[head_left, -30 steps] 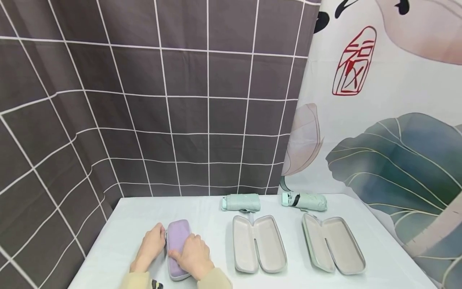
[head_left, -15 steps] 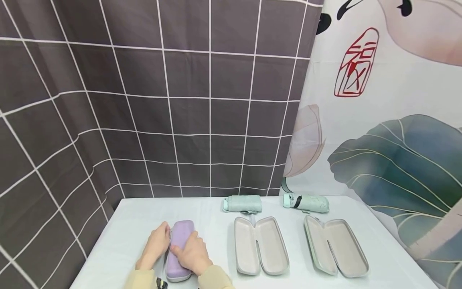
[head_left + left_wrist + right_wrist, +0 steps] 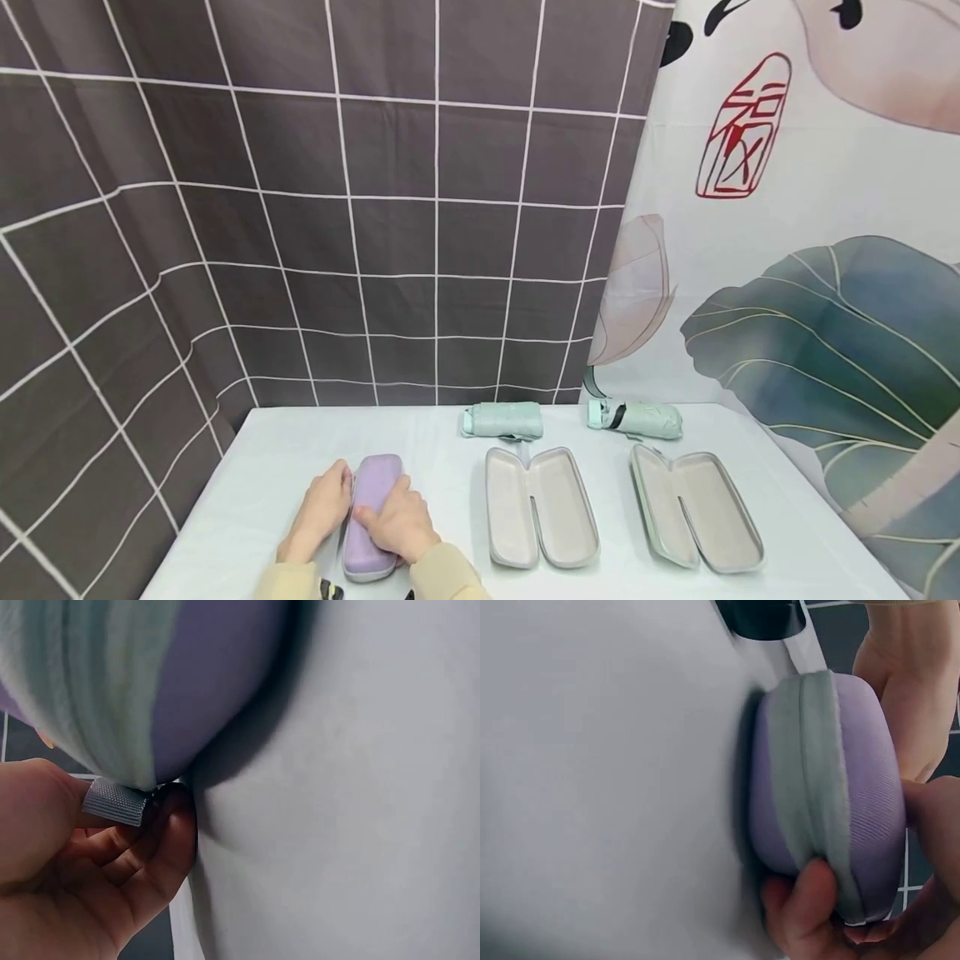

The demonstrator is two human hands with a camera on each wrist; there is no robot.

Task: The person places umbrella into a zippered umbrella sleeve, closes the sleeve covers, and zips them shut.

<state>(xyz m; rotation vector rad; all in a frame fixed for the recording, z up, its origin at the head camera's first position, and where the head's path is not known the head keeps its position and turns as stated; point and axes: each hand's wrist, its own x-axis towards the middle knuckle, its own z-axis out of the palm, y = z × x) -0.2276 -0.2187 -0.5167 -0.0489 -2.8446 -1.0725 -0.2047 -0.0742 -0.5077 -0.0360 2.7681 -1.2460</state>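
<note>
A shut purple zip case [image 3: 372,500] lies lengthwise at the front left of the white table [image 3: 450,467]. My left hand [image 3: 324,507] is against its left side. In the left wrist view that hand [image 3: 127,825] pinches the silver zipper pull [image 3: 112,801] at the case's grey zip seam [image 3: 97,690]. My right hand [image 3: 396,525] lies over the near right part of the case. The right wrist view shows its thumb [image 3: 804,907] and fingers curled round the case [image 3: 855,787].
Two grey-lined cases lie open, one at the middle [image 3: 540,508] and one to the right [image 3: 693,517]. Behind each lies a folded mint umbrella [image 3: 501,421] [image 3: 636,419]. A dark checked curtain [image 3: 300,208] and a printed cloth [image 3: 810,292] close off the back.
Both hands stay on the purple case. Its far end has swung slightly to the right, and the left hand has shifted a little along its left side.
</note>
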